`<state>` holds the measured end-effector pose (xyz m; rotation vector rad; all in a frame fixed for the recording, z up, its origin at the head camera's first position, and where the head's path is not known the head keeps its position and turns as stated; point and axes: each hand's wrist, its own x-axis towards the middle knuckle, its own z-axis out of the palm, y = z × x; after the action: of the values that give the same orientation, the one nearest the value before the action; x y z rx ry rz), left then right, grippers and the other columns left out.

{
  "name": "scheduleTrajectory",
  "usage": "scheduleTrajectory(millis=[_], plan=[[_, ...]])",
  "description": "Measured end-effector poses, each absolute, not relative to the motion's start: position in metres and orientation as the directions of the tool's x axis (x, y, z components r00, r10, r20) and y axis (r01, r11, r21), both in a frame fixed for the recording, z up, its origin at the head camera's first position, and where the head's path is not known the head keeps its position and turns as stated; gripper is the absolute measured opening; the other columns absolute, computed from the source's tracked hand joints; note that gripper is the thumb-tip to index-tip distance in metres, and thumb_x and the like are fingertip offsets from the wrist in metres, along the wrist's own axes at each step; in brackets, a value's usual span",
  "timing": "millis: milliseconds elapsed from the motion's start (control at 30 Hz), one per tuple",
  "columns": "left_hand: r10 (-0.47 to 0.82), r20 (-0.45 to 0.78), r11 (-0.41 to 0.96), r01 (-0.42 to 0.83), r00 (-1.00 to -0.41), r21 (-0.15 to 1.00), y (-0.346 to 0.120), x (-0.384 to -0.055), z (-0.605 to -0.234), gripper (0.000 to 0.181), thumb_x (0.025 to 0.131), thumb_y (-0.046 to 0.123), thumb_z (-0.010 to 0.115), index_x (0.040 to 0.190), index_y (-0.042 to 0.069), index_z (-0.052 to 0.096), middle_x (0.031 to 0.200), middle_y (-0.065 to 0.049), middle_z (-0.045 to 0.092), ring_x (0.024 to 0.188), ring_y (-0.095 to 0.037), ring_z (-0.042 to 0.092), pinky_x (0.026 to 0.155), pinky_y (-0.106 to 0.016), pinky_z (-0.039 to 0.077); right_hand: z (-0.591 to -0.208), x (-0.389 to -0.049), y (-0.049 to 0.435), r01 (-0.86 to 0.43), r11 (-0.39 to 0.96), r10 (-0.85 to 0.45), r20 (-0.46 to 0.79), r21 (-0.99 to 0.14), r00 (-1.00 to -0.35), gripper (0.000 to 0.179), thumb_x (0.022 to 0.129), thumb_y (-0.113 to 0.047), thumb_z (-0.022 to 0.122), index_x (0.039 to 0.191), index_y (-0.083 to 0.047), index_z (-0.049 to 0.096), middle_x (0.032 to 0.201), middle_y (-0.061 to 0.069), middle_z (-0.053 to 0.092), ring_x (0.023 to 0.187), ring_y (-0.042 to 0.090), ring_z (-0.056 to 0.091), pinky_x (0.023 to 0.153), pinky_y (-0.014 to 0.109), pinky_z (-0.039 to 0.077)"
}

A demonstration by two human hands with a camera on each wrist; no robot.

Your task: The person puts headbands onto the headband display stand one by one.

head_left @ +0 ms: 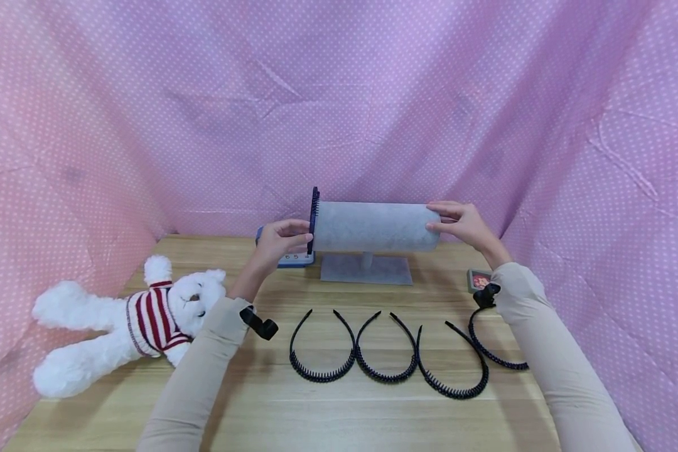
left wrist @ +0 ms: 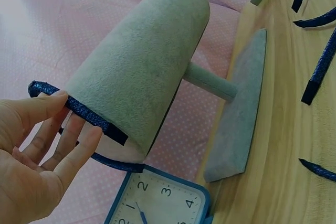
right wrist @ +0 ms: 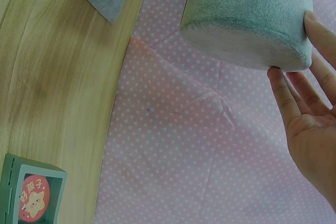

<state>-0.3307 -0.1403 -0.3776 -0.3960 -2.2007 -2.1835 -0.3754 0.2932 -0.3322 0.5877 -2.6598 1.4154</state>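
My left hand (head_left: pixel 285 242) pinches a dark blue toothed headband (head_left: pixel 313 220) by one arm, thumb on one side and fingers on the other. The headband stands upright at the left end of a grey plush cylinder on a display stand (head_left: pixel 373 226). In the left wrist view the headband (left wrist: pixel 84 111) lies around the cylinder's rim, its other arm below. My right hand (head_left: pixel 463 223) holds the cylinder's right end, with the thumb on its near side. In the right wrist view, fingertips of the right hand (right wrist: pixel 310 129) touch the rim of the end face.
Several similar headbands (head_left: pixel 387 378) lie in a row on the wooden table (head_left: pixel 339 420). A white teddy bear (head_left: pixel 152 317) in a striped sweater lies left. A blue-framed clock (left wrist: pixel 163 198) stands behind the left hand, and a small green box (right wrist: pixel 34 190) sits at the right.
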Motion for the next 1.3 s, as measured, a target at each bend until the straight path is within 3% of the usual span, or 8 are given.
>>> scheduleTrajectory(millis=[567,767,1000,1300], plan=[[0.185,0.127,0.023,0.134,-0.975,0.991,-0.134,-0.325,-0.381,0.031,0.092,0.008,0.075,0.12,-0.004,0.067,0.094,0.004,0.073,0.089,-0.013,0.071,0.086,-0.039,0.063,-0.331,-0.374,0.294,-0.338,0.502,-0.293,0.211,-0.796,-0.933,0.054,0.092,-0.016,0.078,0.142,-0.007,0.061,0.152,0.015,0.052,0.131,0.038,0.058,0.088,0.008,0.052],[0.183,0.143,0.015,0.149,-0.973,0.989,-0.133,-0.325,-0.389,0.032,0.092,0.009,0.075,0.12,-0.005,0.068,0.093,0.004,0.073,0.093,-0.022,0.072,0.086,-0.041,0.063,-0.332,-0.374,0.293,-0.343,0.498,-0.291,0.219,-0.797,-0.931,0.053,0.091,-0.015,0.078,0.141,-0.007,0.061,0.152,0.015,0.052,0.131,0.038,0.058,0.089,0.007,0.051],[0.169,0.173,-0.007,0.175,-0.97,0.985,-0.135,-0.326,-0.382,0.032,0.092,0.006,0.074,0.121,-0.007,0.066,0.096,0.002,0.073,0.091,-0.015,0.072,0.085,-0.041,0.063,-0.332,-0.375,0.293,-0.35,0.497,-0.288,0.23,-0.794,-0.93,0.052,0.091,-0.013,0.078,0.14,-0.005,0.062,0.151,0.017,0.053,0.13,0.039,0.058,0.088,0.007,0.052],[0.167,0.135,0.047,0.145,-0.977,0.988,-0.136,-0.33,-0.36,0.032,0.093,0.006,0.073,0.123,-0.003,0.066,0.104,0.001,0.069,0.096,-0.015,0.069,0.091,-0.046,0.061,-0.333,-0.376,0.293,-0.37,0.519,-0.284,0.253,-0.77,-0.925,0.051,0.09,-0.013,0.079,0.138,-0.005,0.063,0.148,0.017,0.056,0.124,0.023,0.062,0.094,0.01,0.052]])
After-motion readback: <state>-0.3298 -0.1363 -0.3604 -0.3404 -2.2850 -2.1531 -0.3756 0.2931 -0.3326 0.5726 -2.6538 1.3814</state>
